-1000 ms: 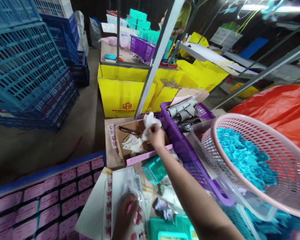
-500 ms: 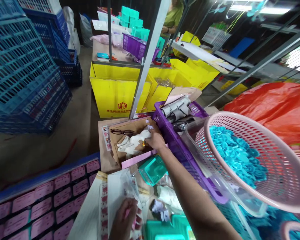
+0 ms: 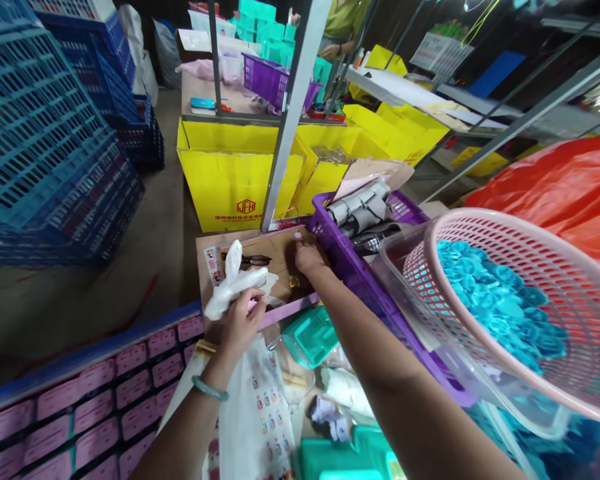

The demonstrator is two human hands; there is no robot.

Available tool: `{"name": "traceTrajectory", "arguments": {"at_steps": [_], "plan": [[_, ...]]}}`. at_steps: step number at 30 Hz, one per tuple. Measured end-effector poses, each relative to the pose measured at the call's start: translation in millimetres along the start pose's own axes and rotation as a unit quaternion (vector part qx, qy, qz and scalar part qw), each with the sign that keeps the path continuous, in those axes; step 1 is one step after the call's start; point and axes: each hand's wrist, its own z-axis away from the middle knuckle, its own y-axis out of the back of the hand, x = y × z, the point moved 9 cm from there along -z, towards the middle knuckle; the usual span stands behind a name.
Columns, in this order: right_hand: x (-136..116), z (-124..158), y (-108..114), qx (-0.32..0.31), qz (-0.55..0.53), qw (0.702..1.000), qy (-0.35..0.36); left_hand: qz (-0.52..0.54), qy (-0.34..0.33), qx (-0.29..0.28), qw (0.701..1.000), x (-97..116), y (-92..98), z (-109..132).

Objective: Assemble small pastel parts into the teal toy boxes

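My left hand is closed on a crumpled white plastic bag, lifted at the left side of a shallow cardboard box. A bit of something pink shows between the fingers of that hand. My right hand reaches into the box's far right corner, fingers bent down. A small pale piece shows at its fingertips; whether they grip it is unclear. Dark-framed glasses and a small yellow item lie in the box.
Sticker sheets and teal plastic boxes lie in front. At right stand a purple basket and a pink basket of blue pieces. A metal post rises behind the box. A co-worker is beyond.
My left hand has moved up from the sticker sheet to the box and now holds the white bag, shifted left and raised. My right hand has moved slightly toward the far corner.
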Motion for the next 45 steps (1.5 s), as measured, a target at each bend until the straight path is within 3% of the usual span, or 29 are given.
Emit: {"name": "traceTrajectory", "arguments": {"at_steps": [3, 6, 8, 10, 13, 18, 21, 23, 28, 31, 36, 42, 45], "plan": [[-14, 1, -13, -0.003, 0.021, 1.0, 0.017, -0.03, -0.065, -0.024, 0.997, 21, -3.1, 9], [-20, 4, -15, 0.0, 0.021, 0.998, 0.061, -0.12, -0.15, 0.03, 0.981, 50, 13.6, 14], [-17, 4, -11, 0.008, 0.01, 0.996, 0.088, -0.224, -0.137, 0.096, 0.96, 53, 32.2, 8], [-13, 1, -7, 0.014, -0.012, 0.994, 0.104, -0.329, -0.088, 0.1, 0.935, 48, 40.8, -6], [-11, -9, -1, 0.023, -0.063, 0.992, 0.106, -0.406, -0.075, 0.045, 0.91, 52, 33.1, -35], [1, -21, 11, 0.088, -0.19, 0.976, 0.055, -0.362, -0.121, 0.042, 0.923, 79, 11.8, -73], [24, -12, 18, 0.143, -0.269, 0.953, 0.004, -0.271, -0.121, 0.081, 0.952, 71, 10.4, -74], [40, -3, 18, 0.15, -0.306, 0.94, -0.016, -0.193, -0.115, 0.102, 0.969, 55, 9.4, -65], [61, 9, 5, 0.101, -0.309, 0.945, -0.041, -0.142, -0.059, 0.015, 0.988, 9, -23.7, -54], [59, 5, -6, 0.069, -0.242, 0.965, -0.067, -0.148, -0.045, 0.01, 0.988, -1, -30.3, -59], [46, -14, -16, -0.001, -0.12, 0.989, -0.09, -0.118, 0.011, 0.025, 0.993, -10, -25.2, -68], [33, -32, -17, -0.08, -0.067, 0.993, -0.047, -0.109, 0.03, 0.03, 0.993, -13, -23.1, -69], [31, -34, -14, -0.085, -0.066, 0.994, -0.022, -0.104, 0.034, 0.03, 0.994, -13, -21.8, -69]]}}
